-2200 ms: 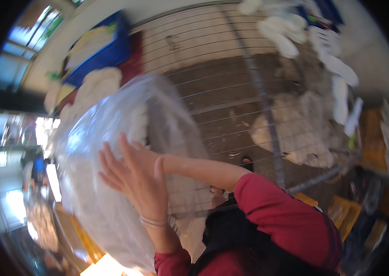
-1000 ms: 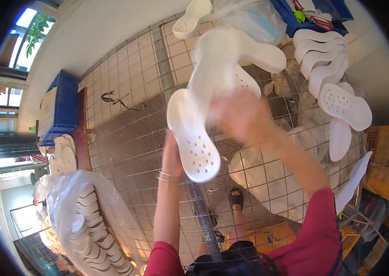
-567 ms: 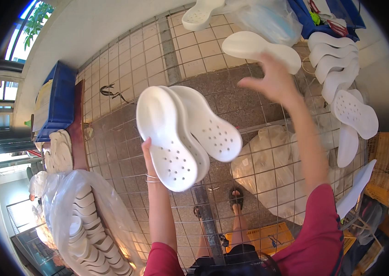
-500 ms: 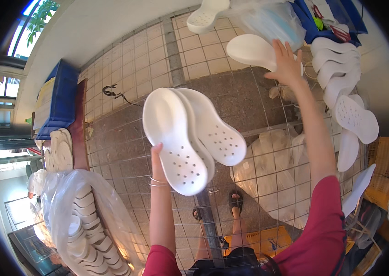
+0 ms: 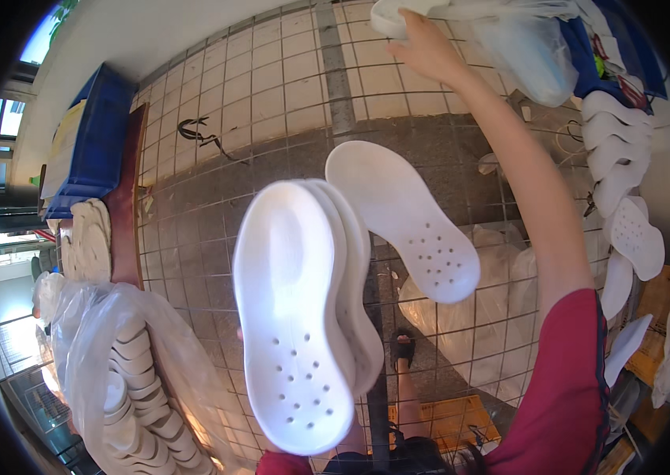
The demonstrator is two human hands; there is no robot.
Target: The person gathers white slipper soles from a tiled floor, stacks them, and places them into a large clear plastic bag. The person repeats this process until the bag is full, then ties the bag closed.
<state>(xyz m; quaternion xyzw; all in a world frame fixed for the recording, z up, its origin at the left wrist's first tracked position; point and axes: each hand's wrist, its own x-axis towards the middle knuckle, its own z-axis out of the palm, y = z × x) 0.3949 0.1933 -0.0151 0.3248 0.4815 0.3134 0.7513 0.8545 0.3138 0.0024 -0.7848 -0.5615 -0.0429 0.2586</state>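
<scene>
A small stack of white shoe insoles (image 5: 287, 277) with holes at one end is held up close in front of me. My left hand (image 5: 241, 335) grips it from behind and below; only a fingertip shows beside the stack's left edge. Another white insole (image 5: 398, 214) lies tilted on the wire grid, just right of the stack. At the far edge, my right hand (image 5: 430, 55) reaches over one more white insole (image 5: 387, 20). Its thumb and forefinger are apart, with the forefinger at that insole.
The wire grid (image 5: 271, 103) spans the middle. Overlapping insoles (image 5: 616, 154) line the right side, below a blue bin (image 5: 588, 67) and a clear plastic bag (image 5: 529, 59). At left stand a blue crate (image 5: 97, 142) and a plastic-wrapped heap of insoles (image 5: 145, 380). A black cord (image 5: 200, 134) lies on the grid.
My right hand has moved left and away to the far insole. The insole that lay under it is gone from its place. The held stack has come nearer, apart from the insole on the right.
</scene>
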